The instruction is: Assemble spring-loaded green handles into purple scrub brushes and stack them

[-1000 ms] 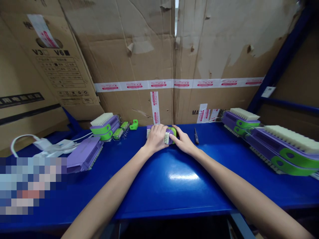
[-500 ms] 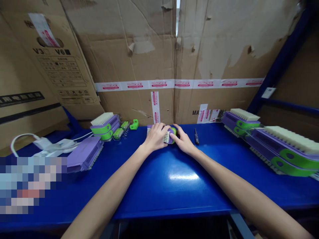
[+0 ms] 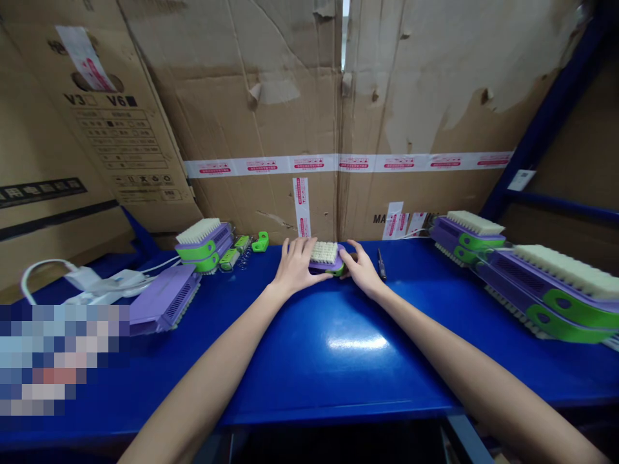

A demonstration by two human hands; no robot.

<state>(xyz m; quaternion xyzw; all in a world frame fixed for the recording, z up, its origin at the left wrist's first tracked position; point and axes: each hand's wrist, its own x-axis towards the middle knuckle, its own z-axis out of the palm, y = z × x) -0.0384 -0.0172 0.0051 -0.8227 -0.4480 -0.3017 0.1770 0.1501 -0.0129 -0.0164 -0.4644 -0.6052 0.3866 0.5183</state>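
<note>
A purple brush (image 3: 325, 252) with cream bristles facing up and green trim lies near the back of the blue table, between my hands. My left hand (image 3: 294, 269) wraps its left end, the fingers behind it and the thumb along the front. At the other end my right hand (image 3: 360, 270) grips the purple and green part between thumb and fingers. My hands hide both ends of the brush. Just right of my right hand lies a dark screwdriver-like tool (image 3: 382, 264).
Purple and green brush units (image 3: 551, 290) stand at right. Others (image 3: 206, 245) are at left, beside green pieces (image 3: 229, 259), a green bracket (image 3: 260, 242), a purple housing (image 3: 164, 296) and a white plug with cables (image 3: 91, 280). Cardboard (image 3: 271, 116) walls the back. The lower left is pixelated.
The brush has turned so that its bristles face up. My left hand has shifted slightly left, from over the brush to its left end.
</note>
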